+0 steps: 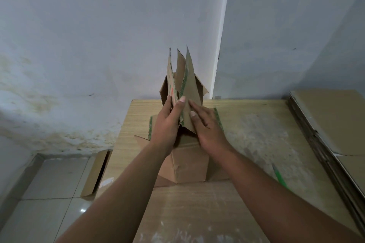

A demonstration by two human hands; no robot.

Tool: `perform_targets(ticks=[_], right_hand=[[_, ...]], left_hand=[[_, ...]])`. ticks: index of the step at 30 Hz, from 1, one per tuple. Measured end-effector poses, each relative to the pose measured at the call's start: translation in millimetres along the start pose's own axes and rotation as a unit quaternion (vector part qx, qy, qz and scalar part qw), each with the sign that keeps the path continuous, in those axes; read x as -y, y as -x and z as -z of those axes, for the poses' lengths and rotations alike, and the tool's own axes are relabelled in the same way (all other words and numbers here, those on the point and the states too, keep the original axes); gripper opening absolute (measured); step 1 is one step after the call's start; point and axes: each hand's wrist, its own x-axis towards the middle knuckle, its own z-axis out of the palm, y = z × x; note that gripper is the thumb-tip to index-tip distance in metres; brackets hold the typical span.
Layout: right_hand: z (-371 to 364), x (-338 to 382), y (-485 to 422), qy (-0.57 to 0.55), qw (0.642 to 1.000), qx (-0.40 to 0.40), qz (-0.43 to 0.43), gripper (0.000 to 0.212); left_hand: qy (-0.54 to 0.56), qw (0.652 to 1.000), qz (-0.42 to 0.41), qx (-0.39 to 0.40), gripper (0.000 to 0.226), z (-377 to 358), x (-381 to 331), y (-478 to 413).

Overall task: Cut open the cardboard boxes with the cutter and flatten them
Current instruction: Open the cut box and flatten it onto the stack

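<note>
Your tabletop [256,134] is light wood grain, smeared with pale dust on the right and near parts. At its middle stands a cardboard box [189,163] with raised flaps and green-printed edges. Just behind it, at the far edge, sits another open box [199,89]. A stack of flattened cardboard [325,124] lies along the right side, with a green cutter [279,177] near it. On the tiled floor [49,193] at left, a cardboard piece [96,173] stands just beside the table.

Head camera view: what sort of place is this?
Probably a plain storeroom or back room used for packing work: a stained bare wall, a worn wooden table with a stack of flattened cardboard on its right side, and an opened cardboard box.
</note>
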Motion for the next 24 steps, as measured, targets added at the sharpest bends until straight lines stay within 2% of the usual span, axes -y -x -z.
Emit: perform_targets(ticks=[4, 7, 12, 14, 16, 18, 20, 24], right_hand=[[1, -13, -15, -0.014, 0.999, -0.016, -0.042, 0.051], [2, -18, -23, -0.086, 0.990, -0.015, -0.108, 0.060], [8, -25, -38, -0.123, 0.974, -0.035, -0.186, 0.051], [16, -26, -38, -0.150, 0.970, -0.043, -0.188, 0.048], [32, -31, -36, -0.127, 0.973, -0.070, -0.178, 0.041], [52, -46, -37, -0.087, 0.978, -0.092, -0.165, 0.033], [68, -57, -35, -0.024, 0.985, -0.070, -0.155, 0.030], [89, -69, -27, 0.073, 0.984, -0.063, -0.147, 0.046]], left_hand=[[-0.028, 0.999, 0.008, 0.044, 0.084, 6, 5, -5], [-0.058, 0.996, 0.036, 0.050, 0.077, 6, -3, -12], [-0.090, 0.995, 0.050, -0.003, 0.057, -5, -9, -22], [-0.091, 0.994, 0.048, -0.023, 0.044, -9, -8, -26], [-0.087, 0.994, 0.058, -0.038, 0.036, -11, -6, -32], [-0.088, 0.993, 0.067, -0.043, 0.037, -12, -5, -39], [-0.096, 0.992, 0.074, -0.044, 0.042, -13, -2, -51], [-0.101, 0.989, 0.099, -0.035, 0.050, -11, 0, -80]])
